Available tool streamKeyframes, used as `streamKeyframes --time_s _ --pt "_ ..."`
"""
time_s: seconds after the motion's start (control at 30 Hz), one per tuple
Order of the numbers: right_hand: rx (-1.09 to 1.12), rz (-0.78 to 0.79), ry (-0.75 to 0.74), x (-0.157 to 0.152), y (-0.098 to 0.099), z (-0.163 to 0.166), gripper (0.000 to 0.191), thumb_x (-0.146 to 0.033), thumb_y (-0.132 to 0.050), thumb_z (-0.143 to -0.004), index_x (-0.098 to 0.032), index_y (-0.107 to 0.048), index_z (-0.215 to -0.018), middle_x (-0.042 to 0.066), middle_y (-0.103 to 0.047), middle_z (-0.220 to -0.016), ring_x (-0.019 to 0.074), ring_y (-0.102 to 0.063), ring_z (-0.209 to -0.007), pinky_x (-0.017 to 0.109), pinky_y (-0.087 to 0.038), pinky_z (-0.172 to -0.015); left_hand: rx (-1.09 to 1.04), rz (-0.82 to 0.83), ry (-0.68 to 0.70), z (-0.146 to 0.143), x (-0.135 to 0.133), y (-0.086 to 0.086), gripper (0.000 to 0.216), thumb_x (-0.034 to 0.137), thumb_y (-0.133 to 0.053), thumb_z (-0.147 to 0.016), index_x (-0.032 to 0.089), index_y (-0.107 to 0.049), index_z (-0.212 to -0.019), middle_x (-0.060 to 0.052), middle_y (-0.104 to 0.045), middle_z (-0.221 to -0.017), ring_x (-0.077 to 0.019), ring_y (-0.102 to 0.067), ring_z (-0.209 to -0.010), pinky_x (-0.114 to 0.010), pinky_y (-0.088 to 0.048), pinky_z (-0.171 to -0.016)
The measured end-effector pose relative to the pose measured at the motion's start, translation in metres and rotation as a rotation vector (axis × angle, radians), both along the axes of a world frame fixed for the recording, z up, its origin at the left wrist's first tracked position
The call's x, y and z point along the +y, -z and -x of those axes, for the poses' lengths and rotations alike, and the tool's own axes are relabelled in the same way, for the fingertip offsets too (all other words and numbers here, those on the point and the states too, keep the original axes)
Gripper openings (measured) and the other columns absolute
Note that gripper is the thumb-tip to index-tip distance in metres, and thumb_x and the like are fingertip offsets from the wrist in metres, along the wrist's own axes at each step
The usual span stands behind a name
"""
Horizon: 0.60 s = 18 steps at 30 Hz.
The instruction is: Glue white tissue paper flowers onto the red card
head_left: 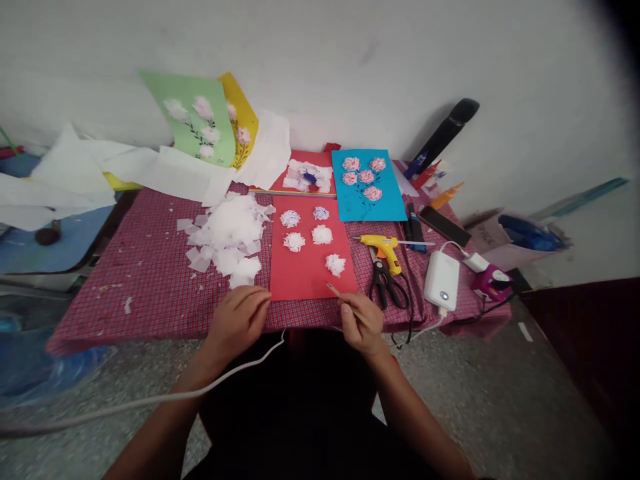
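Head view: I look down at a table under a red checked cloth (150,247), both hands at its near edge.
Right hand (361,325): my thumb and fingers are closed around a slim pencil-like stick (331,289), its tip pointing up and left over the lower right part of the red sheet.
Left hand (239,319): my fingers are bent, the fingertips at the lower left corner of the red sheet; I cannot tell whether they pinch it.
Red sheet (303,280): it lies flat in front of me, between the scraps and the glue gun.
Paper flowers (335,265): five sit on the red sheet, the upper two flecked purple, the other three white; the lowest is on the right, near my stick.
White scraps (227,230): a loose heap just left of the red sheet.
Stained paper (309,177): a white piece with a dark blue patch, beyond the red sheet.
Blue sheet (349,208): up and right, bearing five pink-and-white flowers and dark stems.
Glue gun (385,247): yellow, right of the red sheet, beside black scissors (384,288).
Power bank (442,280): white, farther right, with cables.
Green card (195,120): upright by the wall, overlapping a yellow card (245,115).
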State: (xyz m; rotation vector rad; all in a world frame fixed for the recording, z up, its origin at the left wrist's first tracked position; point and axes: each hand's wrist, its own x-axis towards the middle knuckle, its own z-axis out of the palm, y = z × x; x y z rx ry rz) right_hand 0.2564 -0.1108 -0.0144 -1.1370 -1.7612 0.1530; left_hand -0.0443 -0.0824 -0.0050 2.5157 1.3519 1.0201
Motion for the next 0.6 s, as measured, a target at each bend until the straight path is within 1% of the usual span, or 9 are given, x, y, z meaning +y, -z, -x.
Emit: streamKeyframes --time_s 0.07,0.13,0.23,0.33,0.43,0.6 --pt "0.009 -0.013 -0.008 0.001 0.002 0.0 0.022 -0.009 -0.056 -0.092 -0.021 -0.067 -0.108 0.006 -0.072 -0.085 0.0204 -0.07 -0.076 0.034 -0.059 -0.069 0.012 0.008 -0.116 0.017 0.002 -0.002 0.012 0.022 -0.061 -0.098 0.022 -0.069 -0.107 -0.007 -0.074 -0.102 -0.0228 -0.068 -0.099 -0.038 -0.055 -0.092" --pt "0.015 -0.022 -0.017 0.001 0.004 -0.001 0.024 -0.008 -0.057 -0.091 -0.021 -0.066 -0.109 0.006 -0.072 -0.087 0.0207 -0.07 -0.078 0.035 -0.059 -0.071 0.027 0.053 -0.223 0.032 0.007 -0.006 0.012 0.026 -0.06 -0.098 0.021 -0.069 -0.104 -0.008 -0.074 -0.101 -0.0245 -0.068 -0.099 -0.039 -0.054 -0.092" --pt "-0.016 -0.024 -0.019 0.002 0.007 -0.001 0.025 -0.007 -0.059 -0.09 -0.021 -0.066 -0.11 0.007 -0.072 -0.089 0.021 -0.07 -0.08 0.036 -0.059 -0.073 0.034 0.127 -0.286 0.046 0.019 -0.016 0.015 0.026 -0.058 -0.098 0.018 -0.07 -0.099 -0.009 -0.073 -0.098 -0.0253 -0.067 -0.098 -0.039 -0.053 -0.09" --pt "-0.04 -0.01 -0.012 0.002 0.009 -0.001 0.025 -0.007 -0.059 -0.09 -0.021 -0.066 -0.109 0.007 -0.072 -0.089 0.0212 -0.07 -0.081 0.036 -0.059 -0.074 0.061 0.184 -0.293 0.048 0.032 -0.026 0.019 0.026 -0.055 -0.098 0.017 -0.071 -0.101 -0.009 -0.072 -0.098 -0.0255 -0.066 -0.098 -0.039 -0.052 -0.091" --pt "-0.037 -0.002 -0.018 0.001 0.01 -0.002 0.024 -0.007 -0.059 -0.091 -0.022 -0.066 -0.108 0.006 -0.071 -0.088 0.0208 -0.07 -0.08 0.036 -0.058 -0.074 0.1 0.202 -0.3 0.042 0.042 -0.031 0.023 0.026 -0.053 -0.098 0.015 -0.072 -0.106 -0.01 -0.071 -0.099 -0.0264 -0.065 -0.098 -0.041 -0.051 -0.091" --pt "-0.042 -0.001 -0.001 0.0 0.012 -0.002 0.024 -0.008 -0.06 -0.09 -0.021 -0.066 -0.11 0.006 -0.071 -0.088 0.0205 -0.07 -0.079 0.036 -0.058 -0.073 0.265 0.25 -0.189 0.031 0.051 -0.03 0.033 0.037 -0.061 -0.094 0.014 -0.072 -0.116 -0.013 -0.069 -0.106 -0.0294 -0.064 -0.103 -0.044 -0.05 -0.096"
